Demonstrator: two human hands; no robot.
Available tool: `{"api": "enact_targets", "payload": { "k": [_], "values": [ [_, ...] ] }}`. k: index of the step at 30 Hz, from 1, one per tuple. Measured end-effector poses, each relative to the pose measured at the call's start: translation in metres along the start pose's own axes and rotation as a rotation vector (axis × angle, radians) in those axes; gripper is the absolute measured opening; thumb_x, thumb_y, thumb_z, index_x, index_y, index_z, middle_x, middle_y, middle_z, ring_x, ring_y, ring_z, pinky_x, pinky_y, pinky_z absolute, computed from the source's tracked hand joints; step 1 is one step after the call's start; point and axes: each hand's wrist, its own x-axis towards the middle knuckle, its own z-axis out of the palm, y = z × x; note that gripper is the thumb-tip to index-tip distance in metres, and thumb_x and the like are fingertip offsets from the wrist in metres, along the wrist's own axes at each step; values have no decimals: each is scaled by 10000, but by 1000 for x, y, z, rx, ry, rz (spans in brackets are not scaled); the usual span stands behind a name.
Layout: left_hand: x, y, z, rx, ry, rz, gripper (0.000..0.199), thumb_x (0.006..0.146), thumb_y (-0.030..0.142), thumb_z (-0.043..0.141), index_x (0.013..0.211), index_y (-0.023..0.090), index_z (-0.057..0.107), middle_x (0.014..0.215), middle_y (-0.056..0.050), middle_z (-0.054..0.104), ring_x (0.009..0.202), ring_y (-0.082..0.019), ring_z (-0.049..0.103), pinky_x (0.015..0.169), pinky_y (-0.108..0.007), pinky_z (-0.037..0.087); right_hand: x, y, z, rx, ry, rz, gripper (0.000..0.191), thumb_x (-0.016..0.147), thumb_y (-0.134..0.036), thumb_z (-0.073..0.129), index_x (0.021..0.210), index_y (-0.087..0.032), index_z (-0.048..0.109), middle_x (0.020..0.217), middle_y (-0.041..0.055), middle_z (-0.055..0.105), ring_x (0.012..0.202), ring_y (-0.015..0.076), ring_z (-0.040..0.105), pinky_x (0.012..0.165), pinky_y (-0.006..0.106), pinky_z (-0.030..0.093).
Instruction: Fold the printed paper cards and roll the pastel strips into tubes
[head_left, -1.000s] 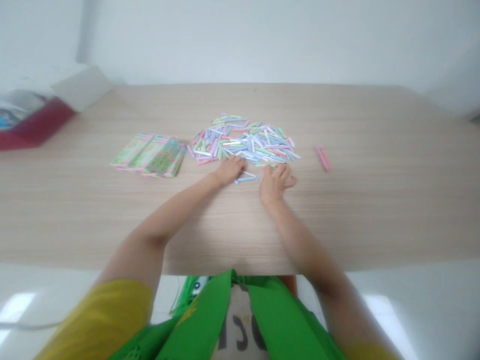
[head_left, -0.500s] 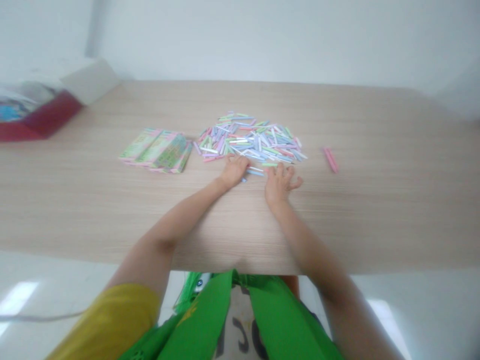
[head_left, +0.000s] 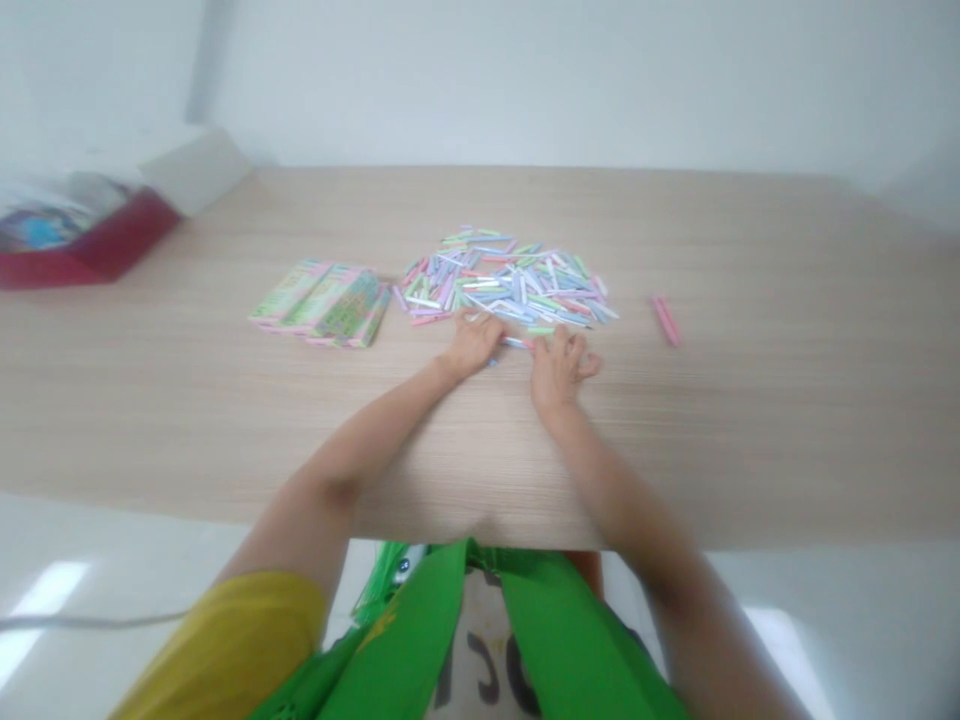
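Observation:
A wide heap of thin pastel sticks [head_left: 517, 285] in blue, green, pink, purple and white lies on the table; their exact kind is too blurred to tell. At its near edge, my left hand [head_left: 475, 343] is closed, fingers curled down at one end of a light blue stick [head_left: 515, 342]. My right hand [head_left: 556, 370] pinches at the other end, by a pink tip, with its outer fingers spread. A green stick [head_left: 541, 330] lies just beyond the gap between the hands. Another small blue end shows under my left hand.
Flat green-and-pink printed packs [head_left: 322, 303] lie overlapping left of the heap. Two pink sticks [head_left: 666, 321] rest together to the right. A red box [head_left: 112, 240] with a white flap and mixed contents stands at the far left of the wooden table [head_left: 465, 470].
The blue and white sticks between my hands are now drawn closer into one line, with less of them showing. My right hand's outer fingers have curled in slightly. The view has shifted slightly.

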Motion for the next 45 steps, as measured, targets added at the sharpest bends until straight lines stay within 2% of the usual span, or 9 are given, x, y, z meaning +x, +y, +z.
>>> {"api": "enact_targets", "payload": {
  "k": [4, 10, 14, 17, 19, 22, 27, 34, 45],
  "values": [
    [1, 14, -13, -69, 46, 124, 227, 1010, 259, 376, 1033, 185, 590, 967, -79, 714, 966, -226, 620, 1057, -495, 250, -5, -6, 3, 39, 122, -18, 236, 978, -311, 504, 1007, -283, 736, 1366, 131, 572, 1247, 323, 415, 973, 551, 249],
    [11, 49, -91, -204, 311, 104, 665, 904, 625, 536, 1369, 155, 474, 1335, -184, 591, 1340, -357, 458, 1116, -538, 233, -17, -14, -1, 152, 332, 7, 334, 974, -470, 496, 926, -261, 752, 1089, 128, 571, 1034, 277, 433, 895, 466, 264],
    [6, 43, -119, -498, 376, 14, 702, 891, 705, 490, 1379, 201, 467, 1297, -146, 611, 1240, -301, 558, 1012, -463, 413, -29, -21, -11, 228, 385, -67, 489, 1006, -532, 364, 948, -229, 744, 943, 98, 529, 935, 249, 445, 841, 405, 286],
    [-13, 39, -113, -710, 260, 24, 553, 973, 630, 373, 1283, 208, 549, 1078, -106, 697, 983, -217, 654, 871, -382, 493, -34, -25, -15, 254, 386, -104, 580, 1024, -536, 255, 942, -219, 734, 891, 87, 520, 900, 242, 449, 824, 401, 282],
    [-27, 42, -106, -718, 221, 41, 506, 937, 606, 495, 1223, 199, 589, 1006, -93, 710, 923, -205, 644, 848, -372, 497, -37, -26, -15, 262, 385, -132, 607, 1027, -533, 223, 904, -217, 727, 876, 85, 524, 878, 237, 445, 819, 404, 274],
    [-41, 55, -99, -638, 266, 47, 442, 822, 580, 691, 1038, 197, 650, 935, -74, 708, 892, -201, 627, 841, -372, 498, -43, -30, -14, 270, 380, -166, 577, 1021, -537, 257, 888, -225, 724, 874, 83, 521, 870, 236, 435, 830, 415, 265],
    [-48, 70, -83, -715, 395, -73, 317, 870, 499, 682, 785, 199, 622, 757, -34, 683, 746, -159, 628, 753, -344, 513, -52, -37, -14, 314, 323, -116, 562, 1010, -545, 276, 898, -237, 732, 966, 103, 497, 946, 263, 414, 896, 477, 254],
    [-48, 73, -73, -1029, 258, -179, 306, 900, 478, 654, 838, 180, 625, 1242, -152, 696, 1118, -235, 673, 837, -366, 562, -52, -39, -18, 340, 233, -45, 447, 1010, -452, 355, 924, -232, 735, 1025, 99, 450, 1017, 273, 397, 920, 468, 276],
    [-28, 71, -74, -1195, 71, -457, 538, 788, 669, 670, 844, 142, 759, 1132, -141, 745, 911, -232, 716, 641, -263, 524, -47, -41, -20, 543, 91, 51, 344, 1016, -342, 397, 1075, -236, 719, 1048, 90, 461, 1038, 255, 421, 924, 433, 339]
  ]
}}
